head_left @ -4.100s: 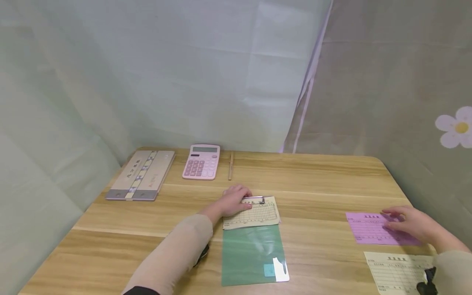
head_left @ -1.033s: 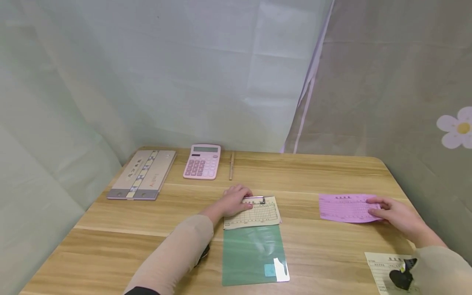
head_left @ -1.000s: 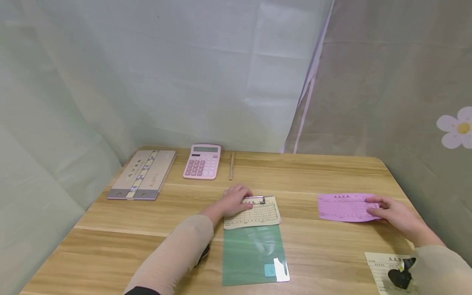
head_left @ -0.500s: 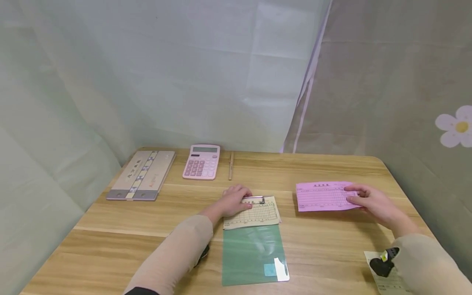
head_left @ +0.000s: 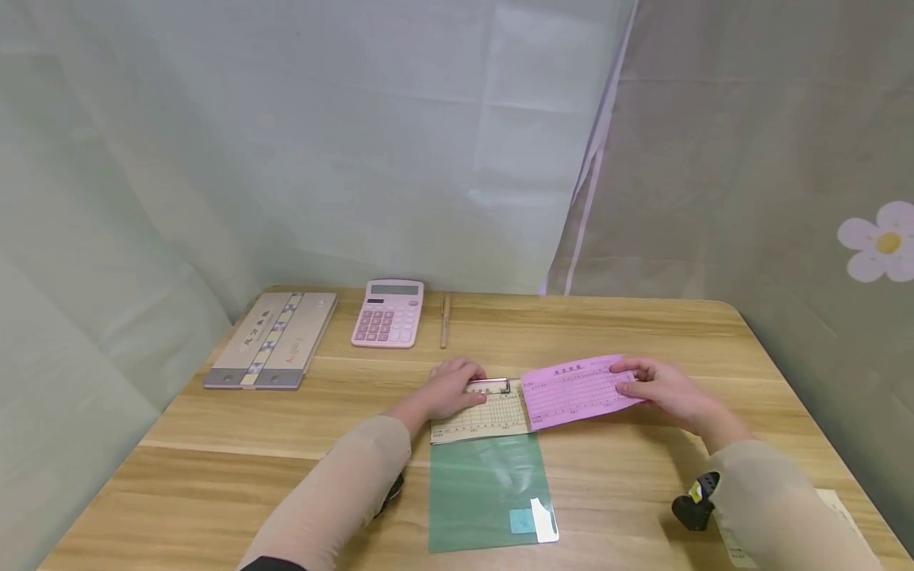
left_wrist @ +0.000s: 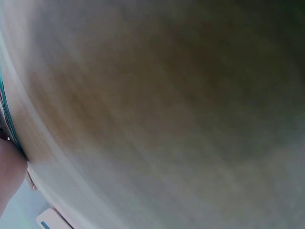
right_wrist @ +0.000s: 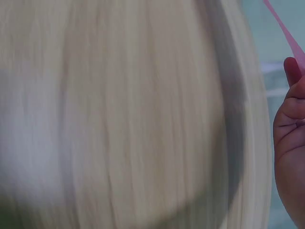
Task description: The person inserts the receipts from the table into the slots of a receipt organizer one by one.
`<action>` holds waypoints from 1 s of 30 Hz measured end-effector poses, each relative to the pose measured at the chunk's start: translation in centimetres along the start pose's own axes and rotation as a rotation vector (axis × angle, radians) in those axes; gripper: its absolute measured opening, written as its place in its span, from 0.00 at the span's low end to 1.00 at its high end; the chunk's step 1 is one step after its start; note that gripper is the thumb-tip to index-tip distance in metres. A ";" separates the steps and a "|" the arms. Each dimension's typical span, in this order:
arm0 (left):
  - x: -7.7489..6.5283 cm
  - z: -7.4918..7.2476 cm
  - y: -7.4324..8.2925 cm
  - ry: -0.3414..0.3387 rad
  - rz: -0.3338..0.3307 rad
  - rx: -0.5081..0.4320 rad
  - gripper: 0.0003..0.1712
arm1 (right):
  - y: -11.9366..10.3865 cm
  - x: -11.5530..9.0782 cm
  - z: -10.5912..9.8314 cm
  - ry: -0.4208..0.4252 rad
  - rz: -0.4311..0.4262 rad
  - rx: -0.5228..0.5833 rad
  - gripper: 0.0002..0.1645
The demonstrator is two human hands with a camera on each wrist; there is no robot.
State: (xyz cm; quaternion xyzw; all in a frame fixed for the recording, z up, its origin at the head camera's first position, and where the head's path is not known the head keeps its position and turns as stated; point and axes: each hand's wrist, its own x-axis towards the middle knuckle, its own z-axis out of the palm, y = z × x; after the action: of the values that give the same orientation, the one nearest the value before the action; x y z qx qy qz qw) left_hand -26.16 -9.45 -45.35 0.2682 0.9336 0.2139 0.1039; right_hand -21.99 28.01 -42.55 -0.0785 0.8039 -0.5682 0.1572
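A green translucent clipboard lies on the table, with cream printed forms under its metal clip. My left hand grips the board's top left part at the clip, thumb across the top form. Between right thumb and fingers, my right hand pinches a pink printed form, tilted slightly, its left end overlapping the cream forms' right edge. The right wrist view shows only part of that hand and a strip of pink paper. At the left wrist view's edge, the left hand is partly cut off.
Another cream form lies at the right front, mostly hidden by the right sleeve. Along the back stand a pink calculator, a pen and, further left, a boxlike beige and grey notebook. Curtains hang behind the table.
The right hand has picked up the pink form from the right of the table and carried it left to the clipboard's edge. The left hand has kept its place at the clip.
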 end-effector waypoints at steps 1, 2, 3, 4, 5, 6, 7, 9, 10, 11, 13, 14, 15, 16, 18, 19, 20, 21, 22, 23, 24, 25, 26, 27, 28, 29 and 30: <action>0.0 0.0 0.0 0.001 -0.001 0.002 0.23 | -0.1 0.3 0.4 -0.016 -0.005 -0.008 0.28; 0.0 0.0 -0.1 -0.001 -0.003 0.005 0.23 | -0.2 0.5 0.8 -0.031 -0.008 -0.023 0.28; 0.0 0.0 -0.1 0.000 -0.002 0.005 0.23 | -0.2 0.7 1.2 -0.046 -0.012 -0.037 0.28; 0.0 0.0 -0.1 0.001 0.001 0.000 0.23 | -0.3 0.9 1.6 -0.064 -0.015 -0.037 0.28; 0.0 0.0 0.0 0.000 0.000 -0.004 0.22 | -0.4 1.0 2.0 -0.079 -0.016 -0.038 0.28; 0.0 0.0 0.0 0.000 0.003 -0.009 0.22 | -0.4 1.2 2.4 -0.091 -0.014 -0.036 0.28; 0.0 -0.1 0.0 0.001 0.006 -0.014 0.22 | -0.4 1.4 2.7 -0.107 -0.013 -0.032 0.28; -0.1 -0.1 0.0 0.003 0.011 -0.021 0.21 | -0.5 1.7 3.5 -0.135 -0.020 -0.027 0.27; -0.1 -0.1 0.0 0.003 0.010 -0.024 0.21 | -0.5 1.9 3.9 -0.147 -0.024 -0.033 0.26; -0.1 -0.1 0.0 0.005 0.010 -0.025 0.21 | -0.6 2.0 4.3 -0.152 -0.030 -0.056 0.25; 0.0 -0.1 -0.1 0.007 0.011 -0.022 0.22 | -0.8 2.3 5.1 -0.170 -0.043 -0.096 0.24; 0.0 -0.1 -0.1 0.008 0.011 -0.016 0.22 | -1.0 2.4 5.6 -0.178 -0.053 -0.118 0.23; 0.0 -0.1 -0.2 0.010 0.013 -0.014 0.22 | -1.2 2.5 6.1 -0.184 -0.057 -0.140 0.22; 0.0 0.0 -0.3 0.013 0.016 -0.013 0.22 | -1.4 2.6 6.6 -0.191 -0.063 -0.159 0.21; 0.1 0.1 -0.4 0.014 0.018 -0.006 0.22 | -1.8 2.7 7.5 -0.212 -0.078 -0.173 0.20; 0.1 0.1 -0.4 0.016 0.020 -0.005 0.22 | -2.1 2.8 8.0 -0.223 -0.083 -0.173 0.20; 0.1 0.1 -0.5 0.018 0.024 -0.005 0.22 | -2.3 2.8 8.5 -0.231 -0.088 -0.180 0.20; 0.1 0.1 -0.5 0.019 0.025 -0.011 0.22 | -2.5 2.8 8.9 -0.241 -0.087 -0.182 0.20; 0.1 0.1 -0.5 0.018 0.026 -0.013 0.21 | -2.7 2.8 9.3 -0.248 -0.089 -0.185 0.21; 0.1 0.1 -0.4 0.016 0.024 -0.013 0.22 | -2.8 2.9 9.6 -0.254 -0.087 -0.186 0.21; 0.1 0.1 -0.4 0.015 0.024 -0.012 0.22 | -3.0 2.8 9.9 -0.259 -0.086 -0.185 0.22; 0.1 0.1 -0.4 0.016 0.026 -0.015 0.22 | -3.0 2.8 10.1 -0.262 -0.087 -0.184 0.22; 0.1 0.1 -0.4 0.016 0.027 -0.016 0.22 | -3.1 2.8 10.2 -0.264 -0.088 -0.180 0.22; 0.1 0.1 -0.4 0.017 0.028 -0.015 0.22 | -3.1 2.8 10.4 -0.264 -0.093 -0.178 0.22; 0.1 0.2 -0.4 0.016 0.026 -0.014 0.23 | -3.1 2.8 10.5 -0.260 -0.098 -0.181 0.22; 0.1 0.2 -0.4 0.017 0.025 -0.012 0.23 | -3.1 2.8 10.6 -0.258 -0.106 -0.180 0.22; 0.1 0.2 -0.4 0.019 0.025 -0.015 0.22 | -3.0 2.9 10.8 -0.257 -0.114 -0.181 0.22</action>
State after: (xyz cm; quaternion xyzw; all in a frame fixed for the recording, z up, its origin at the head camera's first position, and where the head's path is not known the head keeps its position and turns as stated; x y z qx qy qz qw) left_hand -26.38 -9.63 -45.70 0.2770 0.9295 0.2248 0.0942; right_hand -21.16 16.52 -43.44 -0.2099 0.8194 -0.4866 0.2186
